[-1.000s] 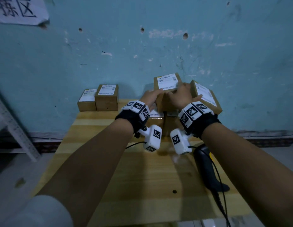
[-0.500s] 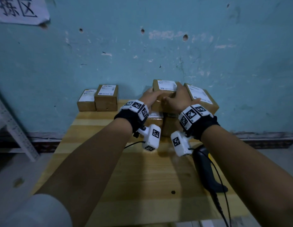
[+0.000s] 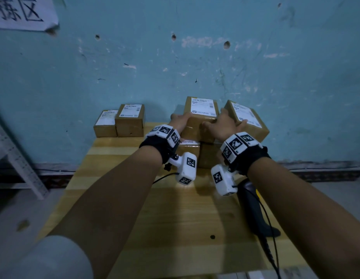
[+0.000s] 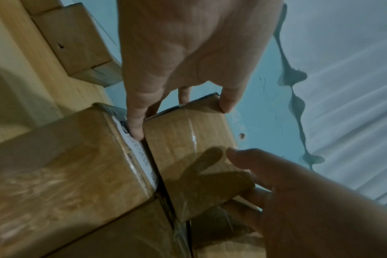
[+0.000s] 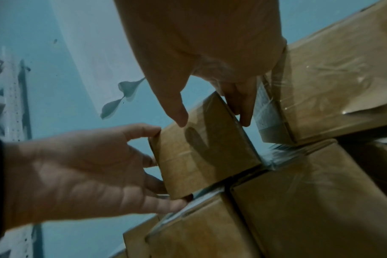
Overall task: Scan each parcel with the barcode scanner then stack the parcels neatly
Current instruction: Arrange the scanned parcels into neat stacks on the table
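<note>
Head view — both hands (image 3: 180, 119) (image 3: 223, 125) grip top parcel (image 3: 201, 117) on stack.

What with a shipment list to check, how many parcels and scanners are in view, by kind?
Parcels: 6 visible; others may be hidden
Scanner: 1
Total: 7

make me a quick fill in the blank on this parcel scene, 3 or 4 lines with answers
1. Both hands hold the top parcel, the left hand on its ____ side.
2. The scanner lies on the ____, held by neither hand.
3. The right hand sits between the top parcel and a ____ parcel beside it.
4. Two small parcels stand against the ____ at the table's far left.

Missing words: left; table; tilted; wall
</note>
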Tool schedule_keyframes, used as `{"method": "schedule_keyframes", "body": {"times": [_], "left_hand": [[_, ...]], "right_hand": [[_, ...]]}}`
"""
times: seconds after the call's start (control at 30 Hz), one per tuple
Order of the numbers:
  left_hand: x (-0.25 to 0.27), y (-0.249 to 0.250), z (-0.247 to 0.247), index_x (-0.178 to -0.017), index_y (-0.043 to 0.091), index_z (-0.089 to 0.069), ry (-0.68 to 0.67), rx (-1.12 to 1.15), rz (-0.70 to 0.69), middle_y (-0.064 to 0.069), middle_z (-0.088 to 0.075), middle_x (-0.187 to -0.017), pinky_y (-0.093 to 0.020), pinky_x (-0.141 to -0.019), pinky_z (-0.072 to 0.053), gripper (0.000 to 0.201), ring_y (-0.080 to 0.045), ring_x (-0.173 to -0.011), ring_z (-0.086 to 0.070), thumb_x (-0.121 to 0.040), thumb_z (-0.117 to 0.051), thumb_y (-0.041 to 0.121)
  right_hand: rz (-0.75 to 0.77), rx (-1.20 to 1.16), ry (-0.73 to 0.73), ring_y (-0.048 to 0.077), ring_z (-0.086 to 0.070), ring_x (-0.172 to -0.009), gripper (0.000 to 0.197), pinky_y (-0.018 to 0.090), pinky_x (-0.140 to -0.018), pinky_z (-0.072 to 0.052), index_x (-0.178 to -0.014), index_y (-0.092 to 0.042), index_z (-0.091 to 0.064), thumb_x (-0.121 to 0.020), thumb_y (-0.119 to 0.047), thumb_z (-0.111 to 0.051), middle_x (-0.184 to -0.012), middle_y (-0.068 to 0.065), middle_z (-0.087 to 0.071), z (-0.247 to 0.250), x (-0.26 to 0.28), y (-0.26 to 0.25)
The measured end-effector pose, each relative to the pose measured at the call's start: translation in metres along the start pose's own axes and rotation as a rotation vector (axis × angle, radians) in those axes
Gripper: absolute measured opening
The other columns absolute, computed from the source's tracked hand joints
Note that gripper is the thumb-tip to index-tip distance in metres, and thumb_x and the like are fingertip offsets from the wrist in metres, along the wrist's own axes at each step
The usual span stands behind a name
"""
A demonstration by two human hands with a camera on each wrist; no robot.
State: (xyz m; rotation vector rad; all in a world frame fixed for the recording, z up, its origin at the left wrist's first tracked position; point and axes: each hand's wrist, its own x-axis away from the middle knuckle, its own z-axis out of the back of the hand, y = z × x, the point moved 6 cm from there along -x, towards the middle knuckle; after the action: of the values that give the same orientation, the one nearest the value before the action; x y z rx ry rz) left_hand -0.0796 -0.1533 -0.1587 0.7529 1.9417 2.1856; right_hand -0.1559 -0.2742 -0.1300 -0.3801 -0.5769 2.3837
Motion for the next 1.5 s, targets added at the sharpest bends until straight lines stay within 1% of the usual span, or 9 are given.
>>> {"method": "schedule_keyframes", "body": {"times": [0.17,0.4,0.57,0.77,0.97,1.23,1.33,1.43,1.5], "left_hand": [[-0.002,0.004,0.002,-0.133,0.012,-0.027,0.007,0.0,-0.017,-0.013,-0.046,-0.123,-0.049,-0.094,-0.048,0.054,-0.032,-0.105,-0.051,-0.09,-0.05,0.036],[0.0,0.015,0.011,-0.11,0.015,-0.028,-0.029,0.078,-0.111,-0.017,-0.049,-0.111,-0.041,-0.078,-0.051,0.031,-0.029,-0.098,-0.054,-0.092,-0.047,0.031],[0.007,0.015,0.04,-0.112,0.015,-0.029,0.036,0.071,-0.137,-0.014,-0.046,-0.111,-0.041,-0.085,-0.047,0.028,-0.027,-0.099,-0.051,-0.095,-0.042,0.032],[0.012,0.008,0.094,-0.125,0.017,-0.032,0.13,0.106,-0.139,-0.017,-0.047,-0.133,-0.051,-0.101,-0.043,0.041,-0.032,-0.121,-0.049,-0.092,-0.044,0.037],[0.016,0.013,0.147,-0.104,0.023,-0.033,0.224,0.046,-0.182,-0.013,-0.051,-0.123,-0.044,-0.099,-0.044,0.021,-0.03,-0.118,-0.049,-0.092,-0.044,0.037],[-0.007,-0.012,0.161,-0.088,0.022,-0.042,0.212,0.036,-0.185,-0.013,-0.056,-0.105,-0.049,-0.1,-0.046,0.018,-0.031,-0.11,-0.056,-0.082,-0.053,0.034],[-0.015,-0.036,0.16,-0.093,0.019,-0.042,0.207,-0.006,-0.149,-0.013,-0.055,-0.105,-0.045,-0.097,-0.044,0.016,-0.025,-0.102,-0.054,-0.09,-0.051,0.031],[-0.021,-0.064,0.157,-0.107,0.012,-0.04,0.186,-0.052,-0.074,-0.008,-0.051,-0.092,-0.031,-0.072,-0.043,0.023,-0.019,-0.082,-0.05,-0.095,-0.045,0.031],[-0.026,-0.084,0.153,-0.12,0.008,-0.039,0.161,-0.033,-0.023,-0.015,-0.053,-0.102,-0.032,-0.074,-0.042,0.032,-0.022,-0.087,-0.05,-0.096,-0.043,0.03]], "right_hand": [[0.044,0.012,0.017,0.03,-0.053,-0.121,0.05,0.06,-0.112,0.016,-0.124,-0.012,-0.043,-0.088,-0.045,-0.05,-0.106,0.006,-0.066,-0.003,0.005,-0.002],[0.106,-0.121,0.117,0.026,-0.047,-0.129,0.058,0.062,-0.109,0.014,-0.132,-0.021,-0.04,-0.082,-0.044,-0.057,-0.13,0.0,-0.057,0.003,0.008,-0.018],[0.164,-0.26,0.093,0.026,-0.046,-0.129,0.065,0.053,-0.113,-0.012,-0.138,-0.021,-0.032,-0.082,-0.037,-0.06,-0.14,0.001,-0.049,-0.004,0.017,-0.047],[0.227,-0.364,0.019,0.022,-0.04,-0.134,0.078,0.043,-0.109,-0.018,-0.147,-0.018,-0.019,-0.083,-0.035,-0.061,-0.149,0.001,-0.035,-0.036,0.031,-0.09],[0.285,-0.562,-0.022,0.024,-0.042,-0.131,0.075,0.049,-0.109,-0.032,-0.141,-0.012,-0.028,-0.077,-0.023,-0.065,-0.143,0.007,-0.04,-0.061,0.037,-0.136],[0.219,-0.778,-0.07,0.025,-0.043,-0.128,0.056,0.037,-0.106,-0.039,-0.13,-0.004,-0.038,-0.081,-0.011,-0.062,-0.135,0.013,-0.043,-0.091,0.038,-0.14],[0.152,-0.715,-0.103,0.026,-0.044,-0.127,0.06,0.03,-0.101,-0.039,-0.134,-0.005,-0.036,-0.083,-0.018,-0.063,-0.138,0.01,-0.044,-0.111,0.04,-0.129],[0.095,-0.686,-0.114,0.027,-0.042,-0.13,0.067,0.034,-0.106,-0.038,-0.14,-0.007,-0.031,-0.083,-0.019,-0.063,-0.141,0.011,-0.041,-0.135,0.045,-0.114],[0.092,-0.637,-0.139,0.027,-0.036,-0.133,0.072,0.035,-0.109,-0.035,-0.145,-0.01,-0.026,-0.083,-0.018,-0.062,-0.143,0.011,-0.038,-0.151,0.05,-0.107]]}}
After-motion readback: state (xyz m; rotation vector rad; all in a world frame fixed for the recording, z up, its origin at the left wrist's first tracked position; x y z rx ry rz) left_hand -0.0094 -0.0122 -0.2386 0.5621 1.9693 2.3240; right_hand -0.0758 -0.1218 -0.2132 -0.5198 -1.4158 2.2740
